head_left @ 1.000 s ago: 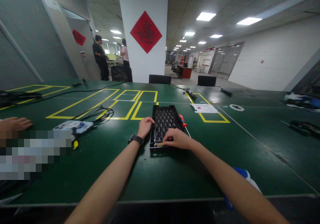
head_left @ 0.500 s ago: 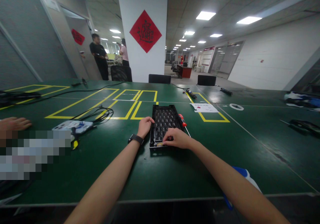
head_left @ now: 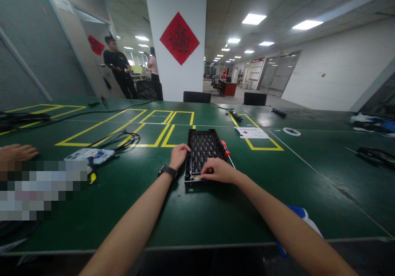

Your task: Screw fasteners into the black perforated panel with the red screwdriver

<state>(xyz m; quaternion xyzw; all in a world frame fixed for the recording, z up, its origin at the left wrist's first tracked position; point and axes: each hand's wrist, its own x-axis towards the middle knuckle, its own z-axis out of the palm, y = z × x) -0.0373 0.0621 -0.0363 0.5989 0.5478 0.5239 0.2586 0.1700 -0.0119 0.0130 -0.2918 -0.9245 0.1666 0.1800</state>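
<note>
A black rectangular tray (head_left: 202, 146) with a gridded inside lies on the green table (head_left: 197, 210) in front of me. My left hand (head_left: 178, 155), a dark watch on its wrist, grips the tray's left rim. My right hand (head_left: 218, 171) rests over the tray's near end with fingers pinched on a small pale part that I cannot make out. A red-handled screwdriver (head_left: 226, 147) lies against the tray's right side.
Yellow tape boxes mark the table. At left lie a phone-like device (head_left: 90, 155), black cables (head_left: 119, 139) and another person's hand (head_left: 17, 152). Paper (head_left: 251, 133) and a tape roll (head_left: 291, 132) sit at right. Two people stand far back left.
My hands and the tray have stayed put. The person in black at the back left has shifted left and leaned.
</note>
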